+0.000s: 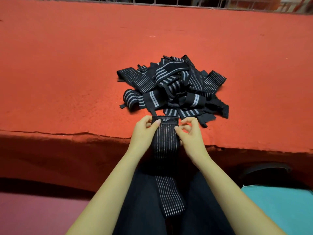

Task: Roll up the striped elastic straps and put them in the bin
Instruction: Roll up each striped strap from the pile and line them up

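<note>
Striped strap is pinched at its top end by both hands, the left hand on one edge and the right hand on the other. Its long tail hangs down over the lap. I think the roll could start crooked if one side turns faster. It could spring open if a pinch slips. The pile on the red table lies just past the hands, so a loose end there might catch.

left hand: bare, short plain thumbnail showing
right hand: bare as well
forearms: bare skin right down to the bottom edge of the shot
trousers: dark, black or really deep navy, plain soft-looking fabric over both thighs
</note>
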Demonstrator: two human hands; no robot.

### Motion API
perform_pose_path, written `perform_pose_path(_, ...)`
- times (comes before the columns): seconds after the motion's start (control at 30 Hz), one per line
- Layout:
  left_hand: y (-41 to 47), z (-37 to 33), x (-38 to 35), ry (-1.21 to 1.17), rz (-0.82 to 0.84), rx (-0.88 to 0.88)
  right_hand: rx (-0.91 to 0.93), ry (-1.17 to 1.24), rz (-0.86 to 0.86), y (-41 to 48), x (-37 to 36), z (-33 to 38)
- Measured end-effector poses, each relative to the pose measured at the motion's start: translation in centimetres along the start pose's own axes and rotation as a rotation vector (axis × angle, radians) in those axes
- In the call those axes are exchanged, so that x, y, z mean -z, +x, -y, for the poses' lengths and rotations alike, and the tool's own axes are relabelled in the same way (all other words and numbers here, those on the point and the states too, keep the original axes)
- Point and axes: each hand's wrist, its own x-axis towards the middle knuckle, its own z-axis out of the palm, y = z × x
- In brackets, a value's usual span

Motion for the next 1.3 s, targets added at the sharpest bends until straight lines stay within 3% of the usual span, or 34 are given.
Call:
perform_pose_path(0.2,2.0,0.2,-0.1,0.123,0.014,-0.06,-0.016,-0.074,0.073,1.4,-0.2,-0.1)
perform_pose_path(0.5,3.0,2.2,8.1,0.115,-0.281,0.009,0.122,-0.264,0.348,3.3,-8.7,1.0)
perform_pose_path(0.7,5.4,1.3,14.4,0.298,-0.426,0.017,0.003,-0.088,0.434,5.4,-15.2,3.8)
perform_pose_path(0.87,7.7,2.9,15.0,0.402,-0.423,0.046,0.167,-0.389,0.418,7.6,-16.8,2.2)
perform_pose_path(1.13,10.7,5.6,15.0,0.628,-0.446,0.03,0.211,-0.664,0.461,10.5,-18.5,-0.6)
perform_pose_path(1.3,11.3,6.5,15.9,0.561,-0.505,0.09,0.385,-0.942,0.409,11.2,-19.4,-1.6)
